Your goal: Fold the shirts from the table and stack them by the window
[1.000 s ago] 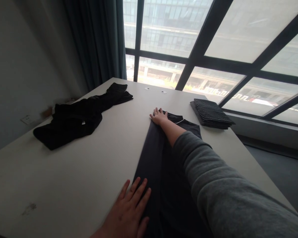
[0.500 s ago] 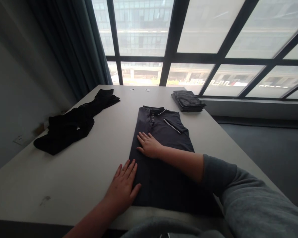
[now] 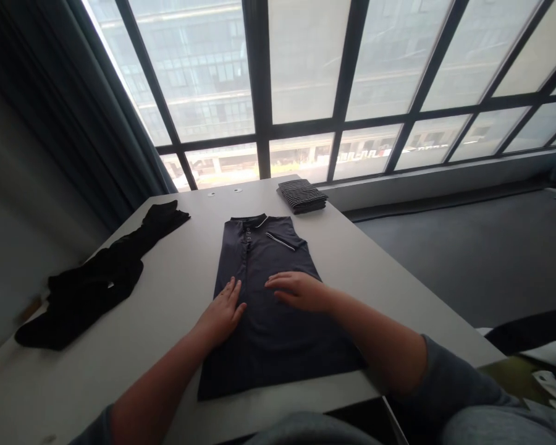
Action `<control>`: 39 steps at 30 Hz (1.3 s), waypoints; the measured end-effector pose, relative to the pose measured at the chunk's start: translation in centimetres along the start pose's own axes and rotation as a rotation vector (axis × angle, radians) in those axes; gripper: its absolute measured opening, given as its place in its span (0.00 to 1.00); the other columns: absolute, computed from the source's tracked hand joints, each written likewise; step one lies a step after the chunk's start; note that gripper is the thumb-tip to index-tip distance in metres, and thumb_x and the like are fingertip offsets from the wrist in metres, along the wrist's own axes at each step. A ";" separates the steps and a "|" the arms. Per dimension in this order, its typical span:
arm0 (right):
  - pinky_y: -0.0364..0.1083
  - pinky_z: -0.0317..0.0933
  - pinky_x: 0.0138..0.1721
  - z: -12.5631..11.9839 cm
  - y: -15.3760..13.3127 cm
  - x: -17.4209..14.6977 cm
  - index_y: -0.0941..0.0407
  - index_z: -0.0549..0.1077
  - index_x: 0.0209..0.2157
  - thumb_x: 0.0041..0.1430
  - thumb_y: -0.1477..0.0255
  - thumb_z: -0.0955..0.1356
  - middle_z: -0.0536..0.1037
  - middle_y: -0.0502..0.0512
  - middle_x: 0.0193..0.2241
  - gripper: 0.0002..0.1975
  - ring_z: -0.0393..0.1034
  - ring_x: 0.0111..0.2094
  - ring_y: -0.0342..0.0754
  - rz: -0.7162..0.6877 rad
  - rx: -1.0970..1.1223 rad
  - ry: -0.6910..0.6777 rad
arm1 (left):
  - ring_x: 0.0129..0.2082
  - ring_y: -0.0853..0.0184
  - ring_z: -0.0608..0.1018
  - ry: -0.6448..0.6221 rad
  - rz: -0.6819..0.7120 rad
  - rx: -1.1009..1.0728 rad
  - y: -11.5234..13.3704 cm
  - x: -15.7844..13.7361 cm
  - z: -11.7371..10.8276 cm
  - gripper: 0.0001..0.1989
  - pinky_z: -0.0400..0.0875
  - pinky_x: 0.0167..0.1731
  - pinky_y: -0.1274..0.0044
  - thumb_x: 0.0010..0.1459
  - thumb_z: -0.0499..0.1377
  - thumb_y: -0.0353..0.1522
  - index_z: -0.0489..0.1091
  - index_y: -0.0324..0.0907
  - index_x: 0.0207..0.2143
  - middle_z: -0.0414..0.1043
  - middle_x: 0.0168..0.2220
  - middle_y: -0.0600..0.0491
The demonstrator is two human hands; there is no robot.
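A dark grey polo shirt (image 3: 259, 346) lies flat in front of me, its collar toward the window and its left side folded inward. One short sleeve with a white-trimmed cuff (image 3: 280, 241) rests across the chest. My left hand (image 3: 223, 312) lies on the shirt's left edge with fingers stretched out. Over the middle of the shirt, my right hand (image 3: 299, 290) has its fingers extended and holds nothing; whether it touches the cloth I cannot tell.
The white table (image 3: 167, 296) carries a crumpled black garment (image 3: 97, 278) at its left. Folded striped cloth (image 3: 303, 194) sits near the far right edge. A dark curtain (image 3: 74, 93) and windows stand beyond. Several items lie at the lower right.
My view has swung to the right. My left hand has moved up along the shirt's edge, and my right hand has shifted away from the left side toward the shirt's middle.
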State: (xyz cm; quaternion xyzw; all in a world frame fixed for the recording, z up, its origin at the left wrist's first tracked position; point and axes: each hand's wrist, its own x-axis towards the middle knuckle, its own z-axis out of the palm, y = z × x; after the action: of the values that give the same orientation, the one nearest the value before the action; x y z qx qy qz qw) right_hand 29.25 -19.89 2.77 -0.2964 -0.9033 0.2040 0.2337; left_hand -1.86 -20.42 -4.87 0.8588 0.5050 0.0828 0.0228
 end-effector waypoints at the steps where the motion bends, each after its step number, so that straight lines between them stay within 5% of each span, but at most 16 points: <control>1: 0.48 0.66 0.63 -1.2 1.7 -0.7 0.56 0.78 0.59 0.73 0.65 0.65 0.76 0.60 0.57 0.20 0.73 0.59 0.50 0.090 -0.023 0.079 | 0.74 0.51 0.57 -0.028 0.009 0.003 0.5 0.3 0.3 0.33 0.60 0.70 0.57 0.74 0.47 0.44 0.54 0.38 0.75 0.49 0.75 0.38; 6: 0.46 0.67 0.59 -4.9 9.1 -4.3 0.53 0.81 0.53 0.70 0.65 0.65 0.80 0.56 0.52 0.17 0.76 0.52 0.49 0.481 -0.060 0.300 | 0.75 0.49 0.54 -0.046 0.091 0.038 5.2 0.3 -0.3 0.32 0.57 0.70 0.53 0.73 0.50 0.44 0.55 0.42 0.74 0.48 0.76 0.39; 11: 0.44 0.66 0.57 -5.2 14.2 -5.0 0.58 0.81 0.54 0.70 0.69 0.63 0.81 0.57 0.49 0.19 0.77 0.50 0.49 0.796 -0.040 0.407 | 0.71 0.57 0.65 -0.253 0.658 -0.046 14.0 4.7 -4.4 0.25 0.63 0.68 0.60 0.71 0.56 0.38 0.64 0.47 0.68 0.62 0.71 0.47; 16: 0.44 0.61 0.66 -5.4 17.7 -4.0 0.57 0.77 0.59 0.71 0.71 0.62 0.75 0.57 0.59 0.21 0.71 0.60 0.47 0.760 -0.104 0.406 | 0.56 0.58 0.76 -0.331 0.970 -0.003 19.8 8.9 -5.1 0.24 0.72 0.53 0.66 0.68 0.61 0.38 0.67 0.48 0.65 0.71 0.63 0.48; 20: 0.44 0.53 0.71 -6.2 20.7 -1.3 0.57 0.75 0.63 0.72 0.70 0.62 0.72 0.56 0.63 0.22 0.64 0.66 0.46 0.659 -0.165 0.265 | 0.49 0.59 0.77 -0.311 0.983 0.021 21.2 10.0 -4.1 0.25 0.72 0.45 0.68 0.66 0.63 0.40 0.67 0.49 0.64 0.72 0.56 0.49; 26: 0.44 0.53 0.71 -7.7 25.4 5.4 0.54 0.72 0.66 0.75 0.68 0.61 0.71 0.54 0.64 0.23 0.62 0.68 0.46 0.614 -0.132 0.166 | 0.48 0.62 0.76 -0.210 1.066 -0.041 22.2 10.3 -3.4 0.05 0.67 0.40 0.69 0.66 0.63 0.35 0.75 0.46 0.44 0.75 0.53 0.53; 32: 0.39 0.61 0.62 -7.6 27.7 10.9 0.61 0.80 0.56 0.69 0.71 0.65 0.77 0.60 0.56 0.20 0.73 0.57 0.47 0.671 -0.113 0.158 | 0.33 0.66 0.77 -0.157 1.093 -0.038 21.8 9.9 -4.4 0.03 0.65 0.44 0.67 0.67 0.63 0.32 0.72 0.43 0.40 0.77 0.32 0.56; 39: 0.39 0.66 0.48 -8.7 27.6 13.1 0.69 0.82 0.48 0.68 0.67 0.66 0.82 0.65 0.40 0.20 0.76 0.42 0.48 0.798 -0.115 0.261 | 0.34 0.65 0.76 -0.072 1.064 -0.054 20.2 8.1 -6.0 0.05 0.64 0.41 0.69 0.71 0.59 0.34 0.74 0.46 0.45 0.76 0.37 0.54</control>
State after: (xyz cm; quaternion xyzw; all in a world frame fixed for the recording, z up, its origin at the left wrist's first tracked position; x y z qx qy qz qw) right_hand 36.73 10.81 -0.30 -0.6588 -0.6903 0.1887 0.2320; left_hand 18.49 -23.54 4.49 0.9976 -0.0034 0.0667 0.0172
